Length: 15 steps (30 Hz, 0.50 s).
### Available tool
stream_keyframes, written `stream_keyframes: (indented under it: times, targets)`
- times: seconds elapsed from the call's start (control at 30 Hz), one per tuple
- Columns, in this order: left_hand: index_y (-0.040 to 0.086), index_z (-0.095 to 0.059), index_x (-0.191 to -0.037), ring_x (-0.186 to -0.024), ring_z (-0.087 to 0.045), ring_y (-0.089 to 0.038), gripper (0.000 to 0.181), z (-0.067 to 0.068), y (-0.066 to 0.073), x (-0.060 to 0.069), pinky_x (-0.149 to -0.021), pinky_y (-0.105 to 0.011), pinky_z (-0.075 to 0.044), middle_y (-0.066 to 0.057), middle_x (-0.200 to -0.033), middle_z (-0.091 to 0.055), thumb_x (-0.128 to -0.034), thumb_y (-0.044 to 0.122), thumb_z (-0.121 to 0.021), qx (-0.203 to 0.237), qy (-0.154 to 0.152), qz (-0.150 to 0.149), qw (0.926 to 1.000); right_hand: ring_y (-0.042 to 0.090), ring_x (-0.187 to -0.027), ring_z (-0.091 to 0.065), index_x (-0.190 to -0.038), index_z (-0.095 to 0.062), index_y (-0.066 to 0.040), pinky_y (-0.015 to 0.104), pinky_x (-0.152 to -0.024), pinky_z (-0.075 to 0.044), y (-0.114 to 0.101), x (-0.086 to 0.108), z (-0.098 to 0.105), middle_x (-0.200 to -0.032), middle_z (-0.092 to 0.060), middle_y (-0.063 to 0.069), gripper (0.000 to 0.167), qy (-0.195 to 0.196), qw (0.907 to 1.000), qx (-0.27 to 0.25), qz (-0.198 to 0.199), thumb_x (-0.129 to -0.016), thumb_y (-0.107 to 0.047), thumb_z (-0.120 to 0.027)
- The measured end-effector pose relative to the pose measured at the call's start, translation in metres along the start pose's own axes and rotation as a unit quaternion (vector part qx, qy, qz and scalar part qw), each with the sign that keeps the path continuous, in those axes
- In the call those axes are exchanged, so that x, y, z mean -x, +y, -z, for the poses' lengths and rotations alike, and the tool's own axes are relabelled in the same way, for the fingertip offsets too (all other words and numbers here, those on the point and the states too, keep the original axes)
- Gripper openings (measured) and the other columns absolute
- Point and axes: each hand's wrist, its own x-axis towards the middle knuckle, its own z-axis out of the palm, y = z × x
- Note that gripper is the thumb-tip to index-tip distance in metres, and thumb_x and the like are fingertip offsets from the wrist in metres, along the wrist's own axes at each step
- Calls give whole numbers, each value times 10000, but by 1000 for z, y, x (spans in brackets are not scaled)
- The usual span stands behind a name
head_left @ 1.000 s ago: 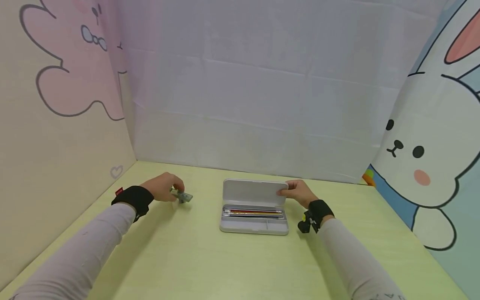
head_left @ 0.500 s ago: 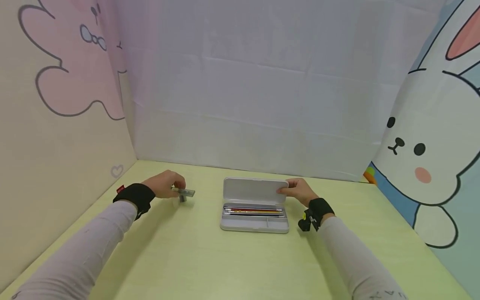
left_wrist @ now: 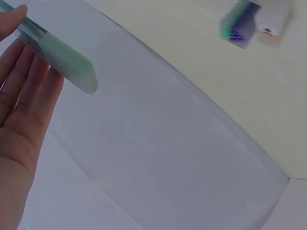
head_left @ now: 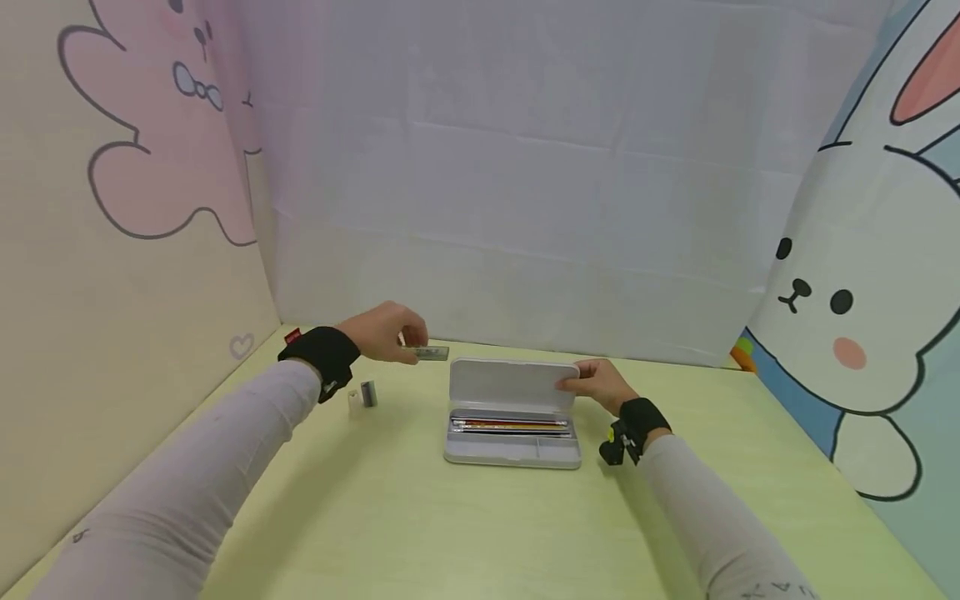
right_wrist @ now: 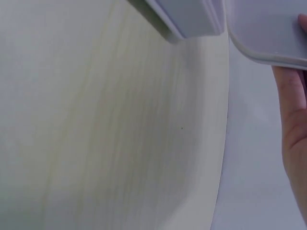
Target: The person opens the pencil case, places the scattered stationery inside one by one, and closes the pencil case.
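Observation:
My left hand (head_left: 386,331) pinches a flat pale green eraser (head_left: 432,353) above the table, left of the open pencil case. In the left wrist view, the thumb lies over the sleeved end of the eraser (left_wrist: 69,62), with the fingers underneath. A white pencil case (head_left: 487,458) lies open with its lid (head_left: 506,385) raised. Several pencils (head_left: 510,427) rest in its back compartment. My right hand (head_left: 597,385) grips the lid's right edge; in the right wrist view, its fingers are partly out of frame beside the lid (right_wrist: 268,33).
A small dark-and-silver block (head_left: 368,393) and a small white block (head_left: 354,404) stand on the pale yellow table (head_left: 420,533), below the left wrist. A white sheet (head_left: 525,208) hangs behind the table. Cartoon-printed walls flank both sides.
My left hand has lifted the eraser and moved right and farther back, toward the case, uncovering the two small blocks. My right hand still holds the lid up.

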Motion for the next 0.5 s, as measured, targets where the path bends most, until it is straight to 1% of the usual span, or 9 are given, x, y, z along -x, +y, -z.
stream_keyframes:
  times: [0.13,0.2,0.33,0.5]
  targets:
    - [72,-700,-979,-885,-651,-221,166,4,20,-20,-811,-343,-537,-86,-954,-695,-822,114,-732,-31,49,-287,9996,42,-821,-641,-960,-692,70,255,-772,-516,-1,0,0,-830,-722,-89,256,-12,10000,9,3,-816,-133,-753]
    - [79,-702,-979,-887,-651,-215,168,5,28,-29,-817,-334,-533,-81,-958,-695,-823,128,-735,-31,76,-380,9992,45,-822,-639,-961,-695,59,253,-768,-515,-1,0,0,-831,-718,-90,255,-2,10000,43,-1,-815,-141,-756]
    - [87,-706,-965,-877,-651,-192,158,5,44,-46,-820,-310,-530,-66,-948,-695,-820,138,-739,-73,67,-485,9988,47,-820,-635,-967,-692,64,252,-761,-515,0,0,0,-830,-713,-93,269,12,9999,119,17,-811,-145,-759]
    - [75,-711,-926,-850,-657,-182,139,1,64,-60,-798,-281,-537,-66,-918,-703,-803,124,-749,-50,-69,-520,9986,45,-814,-637,-1015,-676,101,246,-758,-523,-2,-2,0,-818,-709,-101,317,28,9998,206,34,-811,-129,-755]
